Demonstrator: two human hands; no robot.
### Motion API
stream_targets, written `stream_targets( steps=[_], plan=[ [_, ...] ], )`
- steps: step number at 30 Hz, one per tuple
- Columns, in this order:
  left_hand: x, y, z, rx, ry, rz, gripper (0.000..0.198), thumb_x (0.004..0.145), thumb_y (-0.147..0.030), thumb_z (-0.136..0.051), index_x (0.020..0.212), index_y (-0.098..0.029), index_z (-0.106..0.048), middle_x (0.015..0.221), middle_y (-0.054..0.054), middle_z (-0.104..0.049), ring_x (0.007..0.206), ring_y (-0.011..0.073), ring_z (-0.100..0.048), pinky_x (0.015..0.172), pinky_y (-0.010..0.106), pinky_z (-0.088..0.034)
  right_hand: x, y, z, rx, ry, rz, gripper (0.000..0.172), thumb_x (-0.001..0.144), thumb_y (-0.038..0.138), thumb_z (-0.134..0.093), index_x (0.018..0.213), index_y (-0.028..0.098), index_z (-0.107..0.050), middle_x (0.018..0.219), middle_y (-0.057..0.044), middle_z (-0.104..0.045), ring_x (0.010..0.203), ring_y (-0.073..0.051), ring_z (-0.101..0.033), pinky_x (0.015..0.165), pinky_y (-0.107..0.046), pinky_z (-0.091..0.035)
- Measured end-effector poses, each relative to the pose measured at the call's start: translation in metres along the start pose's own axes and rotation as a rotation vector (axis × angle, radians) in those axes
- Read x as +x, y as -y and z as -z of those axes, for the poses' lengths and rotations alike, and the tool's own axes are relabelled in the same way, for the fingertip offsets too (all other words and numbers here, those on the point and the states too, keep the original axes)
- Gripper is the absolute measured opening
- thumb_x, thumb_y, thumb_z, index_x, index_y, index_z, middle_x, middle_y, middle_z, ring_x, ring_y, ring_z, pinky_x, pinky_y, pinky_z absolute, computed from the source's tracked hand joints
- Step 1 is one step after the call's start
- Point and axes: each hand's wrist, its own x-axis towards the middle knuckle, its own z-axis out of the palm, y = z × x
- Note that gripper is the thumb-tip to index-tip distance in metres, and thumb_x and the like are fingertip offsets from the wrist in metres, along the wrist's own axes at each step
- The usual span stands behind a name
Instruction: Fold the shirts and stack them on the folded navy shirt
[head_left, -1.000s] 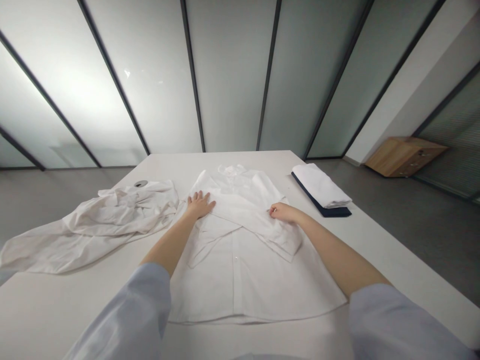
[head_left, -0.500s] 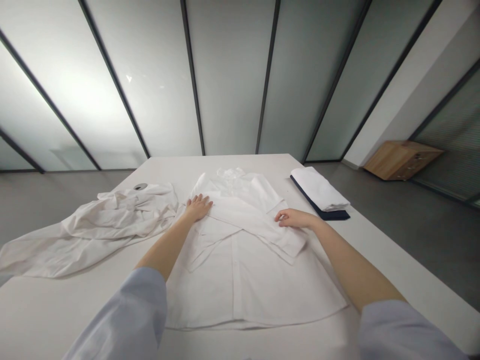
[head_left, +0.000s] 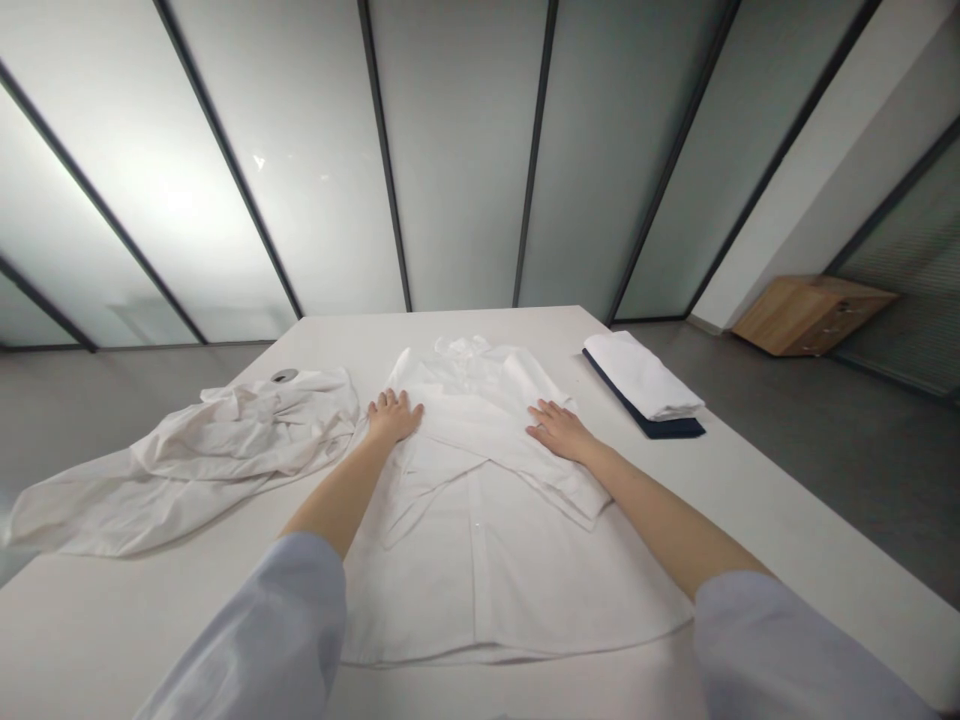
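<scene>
A white button-up shirt (head_left: pixel 540 580) lies flat, its collar end away from me and its hem towards me. Both sleeves (head_left: pixel 480 430) are crossed over the upper front. My left hand (head_left: pixel 395 415) rests with spread fingers on the shirt's left shoulder side. On the opposite side, my right hand (head_left: pixel 561 430) lies flat on the upper right part, fingers stretched out. Neither hand grips the cloth.
Left of the shirt, a crumpled white garment (head_left: pixel 247 450) hangs partly past the table edge, near a grey round table grommet (head_left: pixel 284 376). Folded white cloth (head_left: pixel 645 375) sits on folded navy cloth (head_left: pixel 675 429) at right. A wooden cabinet (head_left: pixel 795 315) stands beyond the table (head_left: pixel 810 540).
My right hand has moved up and left across the shirt, and its curled fingers have flattened out. My left hand has stayed nearly in place.
</scene>
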Motion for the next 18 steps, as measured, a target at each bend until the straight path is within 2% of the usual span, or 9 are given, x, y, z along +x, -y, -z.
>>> stream_targets(
  steps=[3, 6, 8, 9, 11, 13, 16, 18],
  plan=[
    [-0.006, 0.001, 0.013, 0.047, 0.027, -0.056, 0.067, 0.089, -0.059, -0.027, 0.138, -0.015, -0.043, 0.145, 0.02, -0.04, 0.132, 0.0344, -0.039, 0.102, 0.05, -0.033, -0.013, -0.002, 0.004, -0.049, 0.009, 0.048, 0.056, 0.094, 0.05, -0.035, 0.141, 0.021, -0.044, 0.15, -0.012, -0.037, 0.138, -0.028, -0.033, 0.109, -0.041, -0.03],
    [-0.002, 0.007, 0.031, 0.071, 0.105, -0.063, 0.061, 0.085, -0.059, -0.04, 0.128, -0.018, -0.053, 0.128, 0.018, -0.058, 0.118, 0.0339, -0.053, 0.096, 0.048, -0.039, -0.025, -0.001, 0.024, -0.093, 0.059, 0.097, 0.05, 0.092, 0.052, -0.038, 0.131, 0.024, -0.055, 0.139, -0.012, -0.051, 0.127, -0.03, -0.047, 0.102, -0.043, -0.037],
    [0.01, 0.012, 0.038, 0.025, 0.1, -0.031, 0.056, 0.084, -0.054, -0.046, 0.128, -0.02, -0.054, 0.124, 0.017, -0.06, 0.114, 0.0327, -0.056, 0.094, 0.046, -0.042, -0.03, 0.0, 0.038, -0.111, 0.112, 0.106, 0.048, 0.091, 0.051, -0.041, 0.126, 0.023, -0.059, 0.131, -0.012, -0.059, 0.118, -0.03, -0.055, 0.097, -0.042, -0.04],
    [0.017, 0.014, 0.039, -0.018, 0.059, -0.02, 0.054, 0.084, -0.05, -0.047, 0.13, -0.022, -0.053, 0.126, 0.015, -0.059, 0.116, 0.032, -0.055, 0.094, 0.045, -0.043, -0.031, 0.001, 0.043, -0.112, 0.137, 0.102, 0.048, 0.091, 0.05, -0.041, 0.126, 0.022, -0.059, 0.128, -0.013, -0.061, 0.115, -0.03, -0.058, 0.095, -0.041, -0.042],
    [0.034, 0.018, 0.037, -0.129, -0.032, -0.031, 0.049, 0.086, -0.042, -0.048, 0.131, -0.025, -0.053, 0.132, 0.012, -0.055, 0.125, 0.0302, -0.049, 0.097, 0.042, -0.042, -0.031, 0.002, 0.05, -0.097, 0.171, 0.086, 0.049, 0.09, 0.048, -0.043, 0.128, 0.02, -0.057, 0.127, -0.013, -0.061, 0.113, -0.029, -0.058, 0.094, -0.039, -0.043],
    [0.051, 0.019, 0.03, -0.219, -0.062, -0.064, 0.043, 0.086, -0.035, -0.05, 0.127, -0.026, -0.058, 0.132, 0.009, -0.057, 0.131, 0.0268, -0.044, 0.101, 0.038, -0.04, -0.031, 0.0, 0.05, -0.071, 0.176, 0.077, 0.049, 0.09, 0.046, -0.044, 0.129, 0.02, -0.057, 0.129, -0.012, -0.06, 0.116, -0.028, -0.057, 0.094, -0.037, -0.043],
    [0.067, 0.018, 0.021, -0.275, -0.002, -0.073, 0.038, 0.088, -0.033, -0.049, 0.122, -0.023, -0.063, 0.12, 0.008, -0.066, 0.119, 0.0215, -0.056, 0.095, 0.03, -0.043, -0.03, -0.004, 0.044, -0.035, 0.154, 0.096, 0.048, 0.088, 0.044, -0.047, 0.128, 0.019, -0.058, 0.132, -0.012, -0.058, 0.118, -0.027, -0.055, 0.096, -0.035, -0.042],
    [0.071, 0.018, 0.018, -0.28, 0.006, -0.053, 0.041, 0.089, -0.033, -0.045, 0.125, -0.02, -0.06, 0.122, 0.01, -0.065, 0.114, 0.021, -0.059, 0.092, 0.028, -0.045, -0.03, -0.008, 0.039, -0.014, 0.14, 0.117, 0.048, 0.087, 0.044, -0.048, 0.127, 0.018, -0.059, 0.132, -0.013, -0.058, 0.118, -0.027, -0.055, 0.097, -0.035, -0.041]
  ],
)
